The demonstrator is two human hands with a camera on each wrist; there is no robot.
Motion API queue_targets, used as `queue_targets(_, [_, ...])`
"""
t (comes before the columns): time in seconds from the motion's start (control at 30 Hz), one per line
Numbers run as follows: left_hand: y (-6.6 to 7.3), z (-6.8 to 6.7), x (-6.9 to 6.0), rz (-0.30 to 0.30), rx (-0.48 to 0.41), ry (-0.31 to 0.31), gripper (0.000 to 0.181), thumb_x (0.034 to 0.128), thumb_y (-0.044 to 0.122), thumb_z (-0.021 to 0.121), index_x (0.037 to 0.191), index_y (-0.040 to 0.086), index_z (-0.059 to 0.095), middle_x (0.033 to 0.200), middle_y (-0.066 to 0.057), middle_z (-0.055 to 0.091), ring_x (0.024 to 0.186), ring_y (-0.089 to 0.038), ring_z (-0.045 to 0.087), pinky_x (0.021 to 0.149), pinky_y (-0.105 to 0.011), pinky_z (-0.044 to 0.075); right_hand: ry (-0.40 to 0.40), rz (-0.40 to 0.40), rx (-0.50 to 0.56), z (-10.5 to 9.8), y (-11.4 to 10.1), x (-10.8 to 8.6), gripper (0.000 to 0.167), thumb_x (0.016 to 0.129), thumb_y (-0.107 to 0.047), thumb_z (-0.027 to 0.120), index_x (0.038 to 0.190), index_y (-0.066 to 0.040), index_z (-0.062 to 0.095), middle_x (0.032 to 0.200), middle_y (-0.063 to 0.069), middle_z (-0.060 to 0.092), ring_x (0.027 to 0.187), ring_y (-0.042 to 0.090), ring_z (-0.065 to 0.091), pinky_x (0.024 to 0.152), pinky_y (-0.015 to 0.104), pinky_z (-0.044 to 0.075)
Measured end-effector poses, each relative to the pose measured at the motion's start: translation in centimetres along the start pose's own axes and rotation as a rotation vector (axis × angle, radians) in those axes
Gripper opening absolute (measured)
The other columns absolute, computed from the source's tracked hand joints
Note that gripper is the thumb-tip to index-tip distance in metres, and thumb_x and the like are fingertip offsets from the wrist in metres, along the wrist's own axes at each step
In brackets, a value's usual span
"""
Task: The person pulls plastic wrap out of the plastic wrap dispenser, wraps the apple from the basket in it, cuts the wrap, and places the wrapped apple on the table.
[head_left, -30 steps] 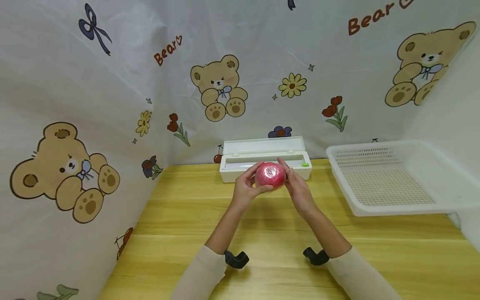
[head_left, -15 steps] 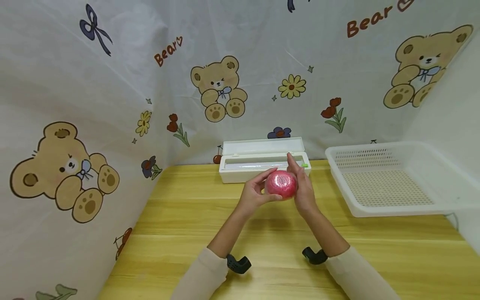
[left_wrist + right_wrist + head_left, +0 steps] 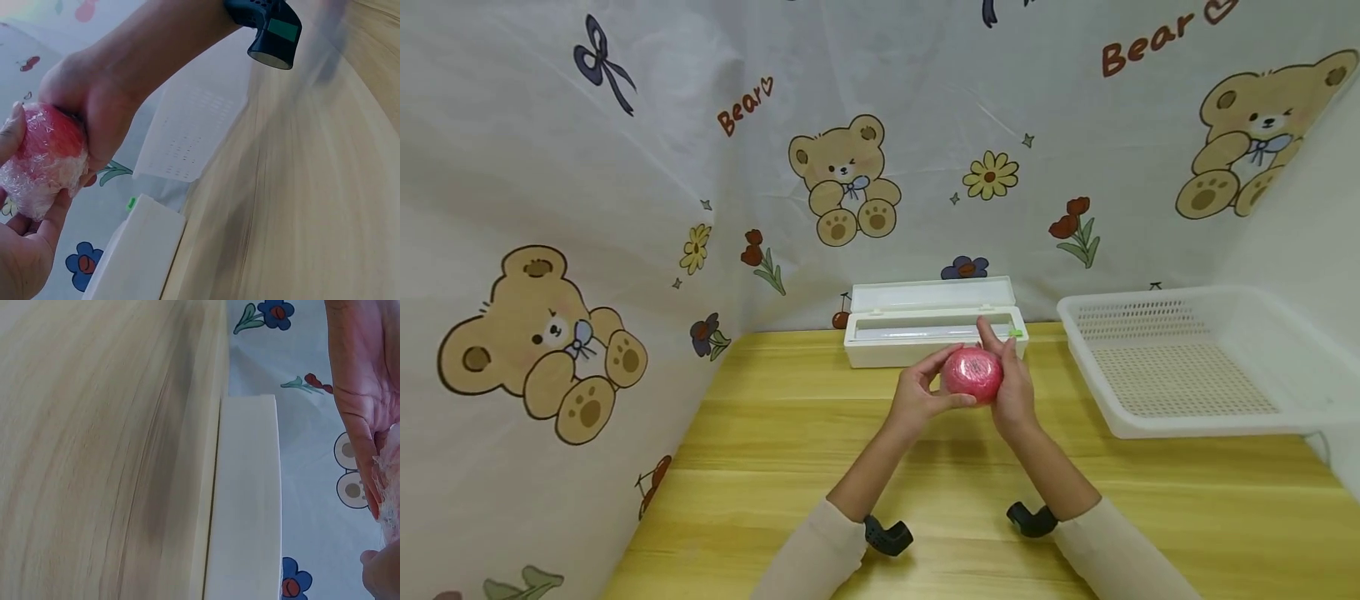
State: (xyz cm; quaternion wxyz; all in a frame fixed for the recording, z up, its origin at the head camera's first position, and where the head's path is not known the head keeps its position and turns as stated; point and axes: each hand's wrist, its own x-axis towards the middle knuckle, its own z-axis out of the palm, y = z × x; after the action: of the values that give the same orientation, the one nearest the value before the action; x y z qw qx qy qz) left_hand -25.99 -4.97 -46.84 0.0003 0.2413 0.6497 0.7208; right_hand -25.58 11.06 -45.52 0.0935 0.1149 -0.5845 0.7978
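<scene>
In the head view, a round pinkish-red thing [image 3: 972,375] wrapped in shiny clear plastic film is held above the table; its exact kind is unclear. My left hand [image 3: 917,397] grips it from the left, with the thumb along the near side and fingers on the far side. My right hand [image 3: 1017,392] lies against its right side, fingers fairly straight and one pointing forward. Crumpled film [image 3: 37,187] covers the underside in the left wrist view. Behind the hands stands a white cling film dispenser [image 3: 887,356], lid raised, with a green slider [image 3: 1016,333] at its right end.
A white perforated basket [image 3: 1195,423] stands on the right part of the wooden table [image 3: 760,467]. White cloth [image 3: 917,83] printed with bears and flowers rises behind and to the left. Each wrist carries a black camera [image 3: 887,536].
Both hands have moved the wrapped thing slightly right and nearer. My right hand has come in from fingertip contact to lie more closely against its side, with one finger extended forward.
</scene>
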Motion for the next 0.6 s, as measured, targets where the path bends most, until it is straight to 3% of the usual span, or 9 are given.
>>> queue_targets(0.13, [0.4, -0.3, 0.1, -0.008, 0.005, -0.009, 0.068, 0.0816, 0.005, 0.085, 0.144, 0.009, 0.057, 0.141, 0.0, 0.06, 0.133, -0.021, 0.053, 0.097, -0.038, 0.054, -0.033, -0.024, 0.002, 0.0, -0.2, 0.0, 0.061, 0.111, -0.046, 0.026, 0.155, -0.005, 0.041, 0.162, 0.003, 0.037, 0.151, 0.023, 0.028, 0.109, 0.022, 0.042])
queue_targets(0.27, [0.9, -0.9, 0.3, 0.013, 0.005, -0.018, 0.068, 0.0822, 0.006, 0.085, 0.144, 0.012, 0.057, 0.143, -0.002, 0.058, 0.134, -0.022, 0.052, 0.099, -0.038, 0.053, -0.102, -0.096, -0.09, -0.4, -0.3, 0.2, 0.053, 0.112, -0.037, 0.035, 0.149, -0.003, 0.049, 0.156, 0.009, 0.046, 0.144, 0.025, 0.04, 0.104, 0.024, 0.047])
queue_targets(0.37, [1.1, -1.4, 0.4, 0.028, 0.008, -0.02, 0.068, 0.0827, 0.008, 0.085, 0.144, 0.014, 0.057, 0.144, -0.004, 0.058, 0.134, -0.023, 0.052, 0.102, -0.038, 0.052, -0.181, -0.146, -0.167, -1.1, -0.5, 0.3, 0.045, 0.111, -0.028, 0.04, 0.145, -0.001, 0.054, 0.148, 0.011, 0.054, 0.135, 0.022, 0.049, 0.1, 0.024, 0.051])
queue_targets(0.47, [1.3, -1.8, 0.4, 0.043, 0.009, -0.018, 0.068, 0.083, 0.01, 0.085, 0.145, 0.015, 0.057, 0.143, -0.005, 0.059, 0.132, -0.023, 0.053, 0.104, -0.039, 0.05, -0.278, -0.165, -0.177, -1.7, -1.0, 0.4, 0.04, 0.107, -0.014, 0.051, 0.144, 0.001, 0.053, 0.144, 0.012, 0.056, 0.129, 0.021, 0.053, 0.098, 0.026, 0.053])
queue_targets(0.6, [1.3, -2.3, 0.5, 0.057, 0.014, -0.039, 0.068, 0.0843, 0.018, 0.085, 0.146, 0.015, 0.056, 0.143, -0.005, 0.058, 0.132, -0.024, 0.053, 0.107, -0.041, 0.049, -0.375, -0.156, -0.221, -2.2, -1.6, 0.6, 0.056, 0.094, 0.0, 0.069, 0.147, -0.003, 0.051, 0.146, 0.014, 0.053, 0.127, 0.022, 0.054, 0.096, 0.029, 0.055])
